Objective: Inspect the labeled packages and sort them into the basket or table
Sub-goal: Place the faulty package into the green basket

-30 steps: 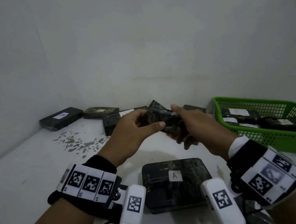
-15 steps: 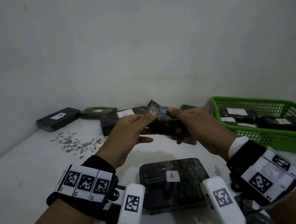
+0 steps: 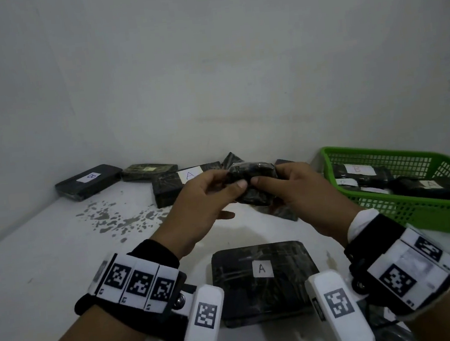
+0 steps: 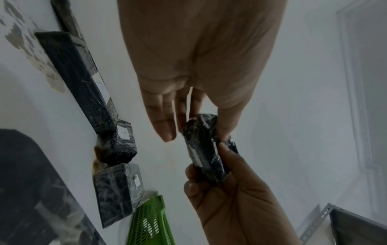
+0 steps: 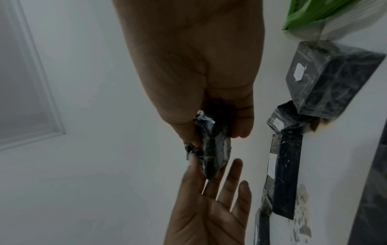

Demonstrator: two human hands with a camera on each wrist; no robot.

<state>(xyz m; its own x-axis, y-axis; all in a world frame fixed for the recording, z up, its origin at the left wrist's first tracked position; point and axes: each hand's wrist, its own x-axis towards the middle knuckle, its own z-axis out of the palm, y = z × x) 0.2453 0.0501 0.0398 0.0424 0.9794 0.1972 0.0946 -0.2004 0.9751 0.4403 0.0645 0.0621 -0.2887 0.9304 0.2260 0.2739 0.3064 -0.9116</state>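
Note:
A small black wrapped package (image 3: 252, 180) hangs above the middle of the white table (image 3: 34, 273), held by both hands. My left hand (image 3: 230, 179) pinches its left end between thumb and forefinger, the other fingers straight (image 4: 165, 126). My right hand (image 3: 267, 175) grips the right end with curled fingers, as the left wrist view shows at the package (image 4: 204, 147). No label letter can be read on it. The green basket (image 3: 417, 214) stands at the right with several black packages inside, one labelled B (image 3: 357, 169).
A flat black package labelled A (image 3: 263, 280) lies on the table just below my wrists. Along the back wall lie a package marked A (image 3: 175, 185), one marked B (image 3: 89, 180) and a dark one between them (image 3: 149, 170). Flaked paint spots (image 3: 117, 217) mark the table's left.
Both hands have turned the small package between them and shifted their hold. My left thumb now sits on its near side. The hands stay at about the same place.

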